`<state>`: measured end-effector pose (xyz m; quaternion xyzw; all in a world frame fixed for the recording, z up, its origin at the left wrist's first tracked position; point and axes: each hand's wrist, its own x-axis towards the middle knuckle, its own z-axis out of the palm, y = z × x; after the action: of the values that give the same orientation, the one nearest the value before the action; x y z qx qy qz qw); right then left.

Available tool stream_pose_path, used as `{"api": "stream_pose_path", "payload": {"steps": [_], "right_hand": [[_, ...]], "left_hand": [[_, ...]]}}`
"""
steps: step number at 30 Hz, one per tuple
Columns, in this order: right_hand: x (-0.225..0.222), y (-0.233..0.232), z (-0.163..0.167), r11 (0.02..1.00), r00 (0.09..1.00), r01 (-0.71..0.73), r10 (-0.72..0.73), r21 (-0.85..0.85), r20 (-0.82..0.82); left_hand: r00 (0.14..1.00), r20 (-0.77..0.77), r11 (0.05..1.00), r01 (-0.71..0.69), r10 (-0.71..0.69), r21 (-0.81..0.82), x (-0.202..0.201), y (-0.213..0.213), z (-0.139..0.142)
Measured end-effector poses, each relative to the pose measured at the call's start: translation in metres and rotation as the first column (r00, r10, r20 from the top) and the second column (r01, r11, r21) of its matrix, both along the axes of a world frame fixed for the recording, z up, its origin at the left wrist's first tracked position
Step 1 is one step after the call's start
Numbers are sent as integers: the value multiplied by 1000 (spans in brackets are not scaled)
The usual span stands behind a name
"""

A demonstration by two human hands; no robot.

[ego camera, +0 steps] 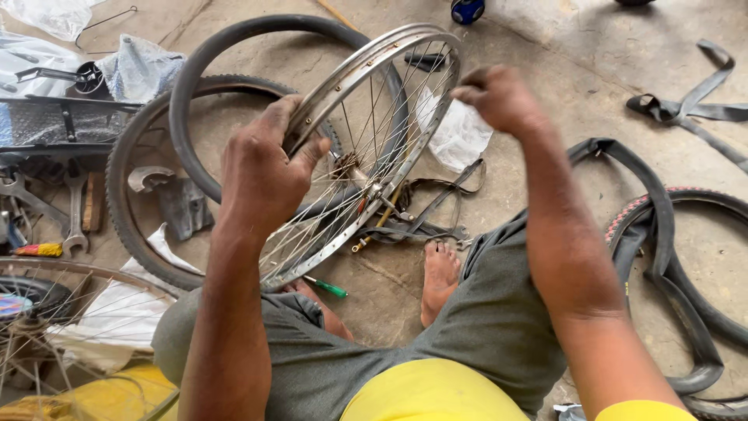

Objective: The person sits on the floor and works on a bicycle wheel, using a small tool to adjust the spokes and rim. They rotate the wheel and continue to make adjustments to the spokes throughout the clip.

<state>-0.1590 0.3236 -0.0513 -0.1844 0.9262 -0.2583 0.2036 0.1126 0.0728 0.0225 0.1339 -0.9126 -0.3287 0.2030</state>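
A bare spoked bicycle wheel rim (366,148) stands tilted on the concrete floor (576,70) between the person's knees, over a loose tyre (136,226). The left hand (261,175) clamps its near edge; the right hand (499,97) pinches the far edge.

Concrete floor (592,70), stained. Loose tyre (125,210) and inner tube (195,93) lying overlapped at left. 2nd spoked wheel (47,320) at lower left corner. Spanners (74,210) beside metal rack (54,117), far left. Green-handled screwdriver (327,288) on floor. Rubber strips (686,105) upper right; black tubes and red-edged tyre (678,257) at right. Clear plastic bag (460,136) ctr.
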Motion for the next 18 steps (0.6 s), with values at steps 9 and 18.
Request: {"api": "stream_pose_path", "payload": {"steps": [9, 18], "right_hand": [[9, -55, -55, 560, 802, 568, -209, -603, 560], [19, -54, -47, 225, 746, 655, -340, -721, 572]], "left_hand": [[996, -70, 988, 72, -63, 136, -7, 12, 18], [990, -71, 961, 132, -118, 242, -2, 33, 9]]}}
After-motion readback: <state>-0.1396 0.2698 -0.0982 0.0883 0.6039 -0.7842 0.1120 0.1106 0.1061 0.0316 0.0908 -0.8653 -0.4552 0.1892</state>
